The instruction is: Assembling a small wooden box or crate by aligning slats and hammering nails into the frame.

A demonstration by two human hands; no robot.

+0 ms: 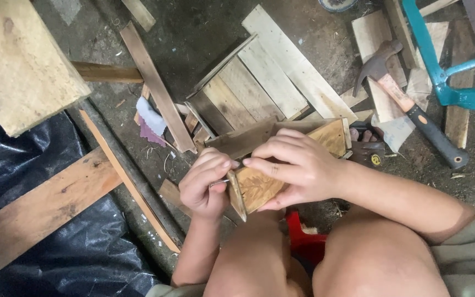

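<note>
The left hand (207, 186) is curled shut, its grip pinching a small metal nail (220, 182) whose shaft points toward three o'clock at the near end of a small wooden box (281, 162). The right hand (298, 168) lies over the top of that box, fingers (273, 149) spread along its upper edge and the thumb pressed against the side panel, so its grip clamps the box in place. The box rests just above the person's bare knees, near the middle of the view, with a thin wooden strip (236, 195) standing against its near end, touching the left hand's fingertips.

At six o'clock from the box, between the knees, a red stool (303, 239) shows. At twelve o'clock, a panel of joined pale slats (248, 91) lies on the dirt floor (193, 33), with a longer pale plank (298, 66) beside it. At ten o'clock, a narrow brown batten (158, 88) lies slanted, and scraps of white and purple cloth (149, 124) lie just beside it. At two o'clock, a claw hammer (408, 104) with a wooden shaft and black handle lies on pale offcuts, and farther out a teal-framed saw (441, 71). At nine o'clock, black plastic sheet (83, 253) covers the floor, crossed by a brown board (45, 206); a thick pale block (20, 60) sits at ten o'clock, well apart.
</note>
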